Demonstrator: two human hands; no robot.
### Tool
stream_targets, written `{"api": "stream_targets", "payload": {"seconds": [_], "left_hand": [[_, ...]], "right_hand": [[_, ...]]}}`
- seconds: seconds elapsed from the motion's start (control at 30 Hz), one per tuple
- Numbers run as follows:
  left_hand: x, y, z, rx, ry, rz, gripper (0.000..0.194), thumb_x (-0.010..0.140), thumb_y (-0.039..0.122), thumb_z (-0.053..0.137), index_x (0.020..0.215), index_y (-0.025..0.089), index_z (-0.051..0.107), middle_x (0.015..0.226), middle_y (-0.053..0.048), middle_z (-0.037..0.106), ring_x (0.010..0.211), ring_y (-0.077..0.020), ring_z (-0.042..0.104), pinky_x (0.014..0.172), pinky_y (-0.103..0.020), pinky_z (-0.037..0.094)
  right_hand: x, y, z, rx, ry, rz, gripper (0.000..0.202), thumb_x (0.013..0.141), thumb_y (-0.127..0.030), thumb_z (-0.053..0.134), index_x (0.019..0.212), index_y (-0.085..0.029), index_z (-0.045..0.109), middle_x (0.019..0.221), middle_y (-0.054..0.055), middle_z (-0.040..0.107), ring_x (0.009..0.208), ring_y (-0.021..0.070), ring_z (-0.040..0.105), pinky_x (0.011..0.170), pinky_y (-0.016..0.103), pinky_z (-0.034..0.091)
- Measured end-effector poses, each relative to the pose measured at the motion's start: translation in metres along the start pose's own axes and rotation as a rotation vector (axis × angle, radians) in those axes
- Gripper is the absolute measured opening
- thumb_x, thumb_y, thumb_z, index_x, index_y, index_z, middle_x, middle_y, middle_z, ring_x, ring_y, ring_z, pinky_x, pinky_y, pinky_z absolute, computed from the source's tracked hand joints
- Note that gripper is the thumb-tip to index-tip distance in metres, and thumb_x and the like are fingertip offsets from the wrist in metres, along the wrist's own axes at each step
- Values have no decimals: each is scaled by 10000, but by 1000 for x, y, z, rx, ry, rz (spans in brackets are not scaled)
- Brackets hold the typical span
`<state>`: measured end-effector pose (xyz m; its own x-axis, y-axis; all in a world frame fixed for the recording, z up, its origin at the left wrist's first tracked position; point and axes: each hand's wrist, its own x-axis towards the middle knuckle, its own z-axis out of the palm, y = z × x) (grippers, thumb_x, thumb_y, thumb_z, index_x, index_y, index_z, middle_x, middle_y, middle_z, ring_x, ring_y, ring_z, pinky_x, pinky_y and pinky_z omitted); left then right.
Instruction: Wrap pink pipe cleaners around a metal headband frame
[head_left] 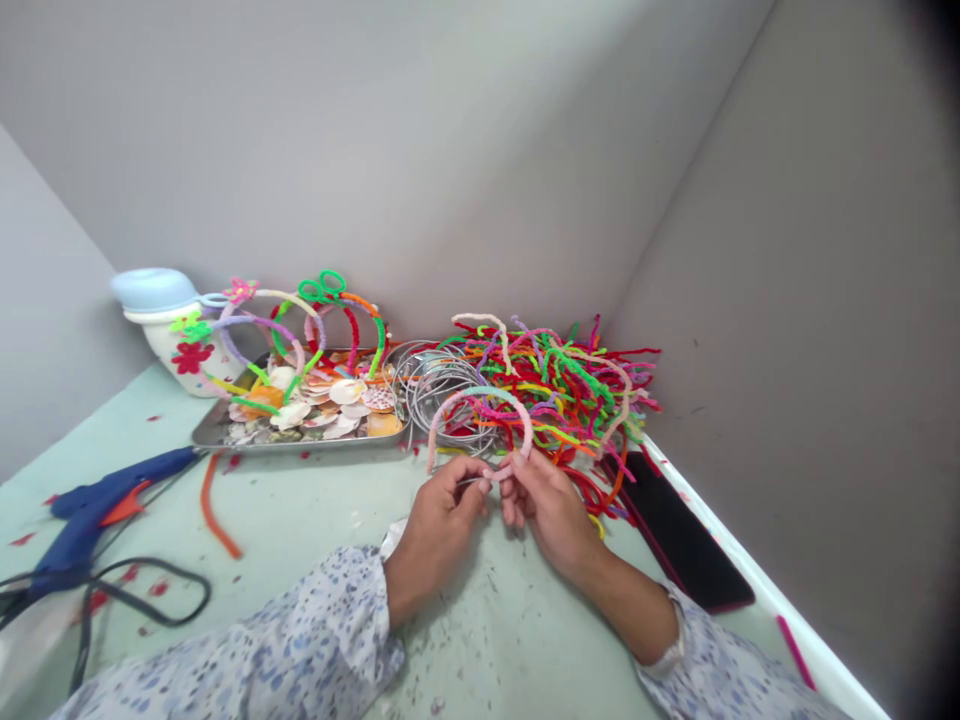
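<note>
1. Currently, both hands are working on one fuzzy hoop (487, 391), pink on the legs and pale blue-green across the top.
2. Hoop is arching up beyond the fingers, above the table (315, 510), in front of the wire coil (442, 385) and the stick pile (570, 385).
3. Left hand (442, 535): thumb and forefinger are pinching at the hoop's lower right end, practically no gap. A thin grey strand is showing by those fingertips.
4. Right hand (551, 515): thumb and forefinger are gripping the same leg, just beside the left fingertips; other fingers are curling below.
5. Hoop's left leg is hanging free, just past the left hand.
6. Further left, a metal tray (300, 445) is holding shells (347, 392), with several colorful headbands (292, 297) standing among them.
7. White cup (169, 335) with a light blue lid is standing behind the tray's left end.
8. Blue glue gun (79, 520) is lying at left; its black cable (206, 590) is looping nearby.
9. Orange stick (214, 515) is lying in front of the tray.
10. Phone (686, 535) is lying by the right edge, a pink stick (795, 650) near it.
</note>
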<state>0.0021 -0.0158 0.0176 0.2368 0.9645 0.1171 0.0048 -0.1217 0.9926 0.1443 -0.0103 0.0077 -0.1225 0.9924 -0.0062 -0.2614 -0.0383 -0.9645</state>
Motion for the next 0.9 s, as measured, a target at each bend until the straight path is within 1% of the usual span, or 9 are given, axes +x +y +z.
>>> {"api": "stream_targets", "payload": {"seconds": [0.1, 0.23, 0.37, 0.53, 0.77, 0.9], "left_hand": [[0, -1, 0, 24, -15, 11, 119, 854, 206, 479, 865, 178, 593, 694, 4, 579, 634, -113, 496, 618, -222, 378], [2, -1, -2, 45, -33, 37, 123, 862, 194, 462, 835, 167, 579, 704, 3, 570, 652, -112, 496, 621, -221, 377], [2, 0, -3, 46, -23, 25, 107, 861, 206, 472, 800, 161, 547, 676, 13, 547, 625, -105, 484, 588, -213, 367], [2, -2, -2, 29, -34, 26, 103, 865, 206, 463, 789, 162, 519, 672, 16, 532, 623, -105, 483, 590, -216, 376], [0, 0, 1, 0, -73, 21, 127, 878, 213, 443, 905, 165, 557, 682, 14, 558, 627, -108, 493, 600, -223, 389], [0, 4, 1, 11, -97, 57, 163, 888, 222, 428, 846, 163, 574, 673, 14, 561, 621, -106, 487, 594, -218, 388]], "right_hand": [[1, 1, 0, 34, 18, 8, 311, 837, -478, 529, 797, -170, 541, 596, -39, 529, 418, 64, 502, 372, 171, 331], [1, 1, 0, 35, -1, 10, 314, 827, -484, 542, 781, -173, 536, 595, -43, 531, 413, 64, 495, 371, 170, 331], [1, 2, -1, 32, -10, 3, 298, 846, -466, 525, 780, -176, 532, 591, -47, 533, 410, 59, 496, 371, 164, 328], [2, 3, -2, 30, -9, 10, 291, 847, -458, 530, 789, -172, 533, 593, -44, 537, 408, 58, 496, 370, 161, 329], [2, 4, -3, 18, -10, -5, 294, 874, -442, 496, 796, -162, 537, 594, -40, 531, 406, 57, 494, 367, 162, 332], [2, 4, -3, 19, -17, -7, 286, 877, -429, 498, 792, -159, 536, 591, -38, 533, 405, 53, 492, 368, 157, 330]]}}
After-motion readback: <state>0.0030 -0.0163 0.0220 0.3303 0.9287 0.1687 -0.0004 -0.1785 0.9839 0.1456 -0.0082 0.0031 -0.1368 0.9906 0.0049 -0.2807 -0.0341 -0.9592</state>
